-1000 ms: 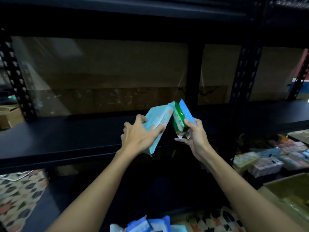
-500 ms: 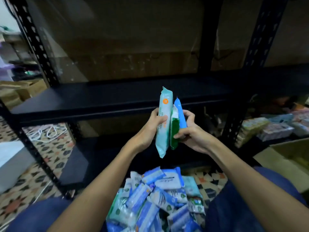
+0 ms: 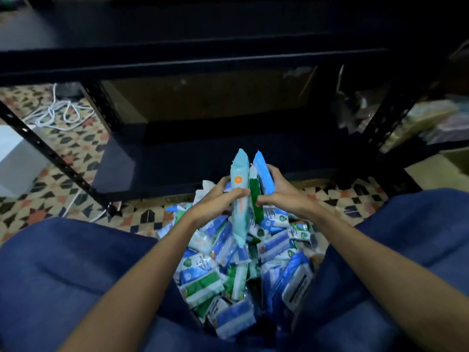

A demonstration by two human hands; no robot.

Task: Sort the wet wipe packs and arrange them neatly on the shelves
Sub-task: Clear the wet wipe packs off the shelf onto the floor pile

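Observation:
My left hand (image 3: 215,199) grips a tall light-teal wipe pack (image 3: 239,179) with an orange dot, held upright on edge. My right hand (image 3: 281,194) grips two packs pressed together, a green one (image 3: 254,191) and a blue one (image 3: 264,174), also upright. The three packs stand side by side, touching, above a pile of blue, green and white wipe packs (image 3: 243,270) lying on the floor between my knees. The black lower shelf (image 3: 177,158) lies just beyond the held packs. The upper shelf board (image 3: 193,57) runs across the top.
My blue-trousered legs (image 3: 76,275) flank the pile on both sides. Black shelf uprights (image 3: 50,153) stand at the left and right. A white cable (image 3: 58,113) lies on the patterned tile floor at the left. Stacked packs and a cardboard box (image 3: 436,168) sit at the right.
My view has tipped down from the upper shelf to the floor pile. Both hands have come down and toward me, turning the three packs upright and bringing them together.

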